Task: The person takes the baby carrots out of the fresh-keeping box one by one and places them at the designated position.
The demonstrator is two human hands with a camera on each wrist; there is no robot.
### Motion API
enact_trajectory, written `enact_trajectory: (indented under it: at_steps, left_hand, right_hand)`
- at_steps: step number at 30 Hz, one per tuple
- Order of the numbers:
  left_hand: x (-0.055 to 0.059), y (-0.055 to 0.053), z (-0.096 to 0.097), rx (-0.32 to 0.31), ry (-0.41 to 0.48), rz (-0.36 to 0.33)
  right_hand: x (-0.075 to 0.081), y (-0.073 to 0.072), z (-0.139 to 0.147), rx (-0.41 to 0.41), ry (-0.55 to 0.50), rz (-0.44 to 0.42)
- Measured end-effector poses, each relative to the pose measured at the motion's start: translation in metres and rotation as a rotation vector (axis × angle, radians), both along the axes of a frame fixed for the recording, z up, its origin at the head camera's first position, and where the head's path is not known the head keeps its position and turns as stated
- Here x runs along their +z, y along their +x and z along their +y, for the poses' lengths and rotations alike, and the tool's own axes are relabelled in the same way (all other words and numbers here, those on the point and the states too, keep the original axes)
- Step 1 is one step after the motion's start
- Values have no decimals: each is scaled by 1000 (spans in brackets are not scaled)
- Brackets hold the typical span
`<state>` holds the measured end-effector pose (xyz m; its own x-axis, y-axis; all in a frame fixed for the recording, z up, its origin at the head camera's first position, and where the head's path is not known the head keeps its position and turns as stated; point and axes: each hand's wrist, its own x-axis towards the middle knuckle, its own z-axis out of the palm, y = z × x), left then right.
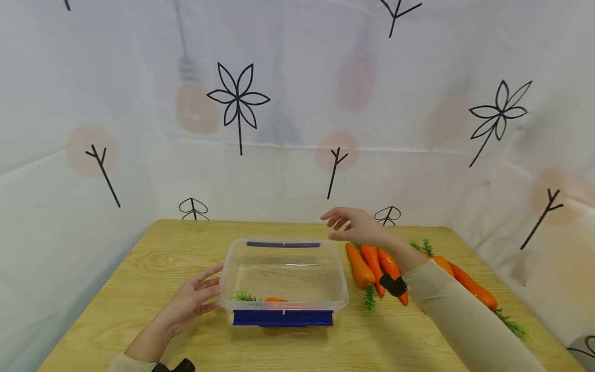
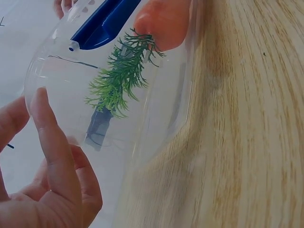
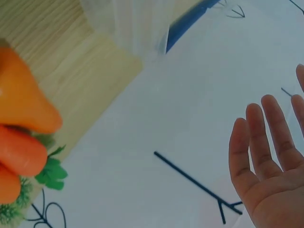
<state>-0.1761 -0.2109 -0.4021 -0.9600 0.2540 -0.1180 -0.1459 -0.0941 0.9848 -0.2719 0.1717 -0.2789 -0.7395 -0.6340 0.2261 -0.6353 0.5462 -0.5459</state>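
A clear plastic food container [image 1: 343,279] with blue latches [image 1: 282,317] stands on the wooden table. Inside it lies an orange toy carrot [image 2: 164,21] with a green leafy top [image 2: 121,78], near the front wall. My left hand [image 1: 192,299] touches the container's left side with fairly straight fingers. Above the container's back right corner, my right hand [image 1: 355,226] hovers with loosely bent fingers and holds nothing. Whether a clear lid covers the container, I cannot tell.
Several orange carrots [image 1: 360,266] lie just right of the container, partly under my right forearm. More carrots [image 1: 474,287] with green tops lie farther right. A white patterned cloth [image 1: 288,181] hangs behind the table [image 1: 186,248].
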Motion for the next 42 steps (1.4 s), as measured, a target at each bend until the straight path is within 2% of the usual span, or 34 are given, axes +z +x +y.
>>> enact_trajectory:
  at_steps: [17,22,29,35,42]
  left_hand:
    - [2,0,1,7,1,-5]
    - [1,0,0,7,-3,2]
    - [1,1,-1,10,-2,4]
    - [1,0,-1,12,2,-4]
    - [2,-1,0,11,11,-9]
  right_hand:
    - [-15,-14,-56,135,30,-61]
    - [-22,-19,-70,177,52,-104]
    - [-29,-22,-90,256,110,-193]
    - [-38,-23,-104,311,211,-256]
    - [-52,-27,-117,425,293,-428]
